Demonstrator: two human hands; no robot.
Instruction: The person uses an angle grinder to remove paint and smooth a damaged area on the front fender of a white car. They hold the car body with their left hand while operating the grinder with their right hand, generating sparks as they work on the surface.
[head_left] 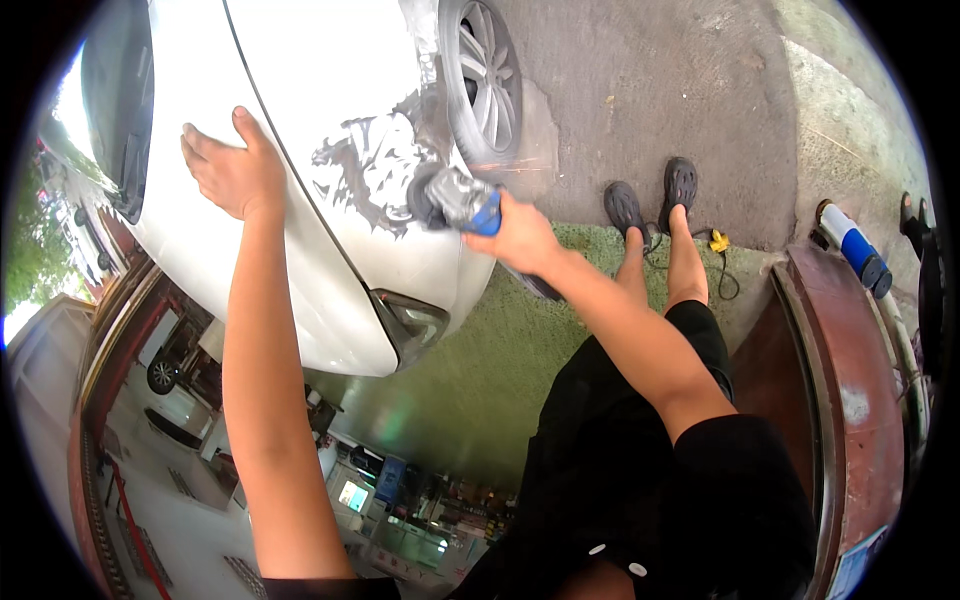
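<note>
A white car (310, 60) fills the upper left, with a dark panel seam and a headlight (412, 325) at its near corner. My left hand (238, 168) lies on the bonnet, fingers stretched and apart, holding nothing. An angle grinder (462, 203) with a silver head and blue body is gripped in my right hand (520, 235). Its dark disc meets the fender at the edge of a patchy grey-and-white sanded area (370, 165). The spinning part is blurred, and my fingers hide part of the handle.
The car's front wheel (487, 85) stands beside the sanded patch. On the ground lie a cable with a yellow connector (718, 241) and a blue-and-white cylinder (855, 248). A reddish-brown metal structure (850, 350) rises at right. Another person's foot (908, 210) shows at the far right.
</note>
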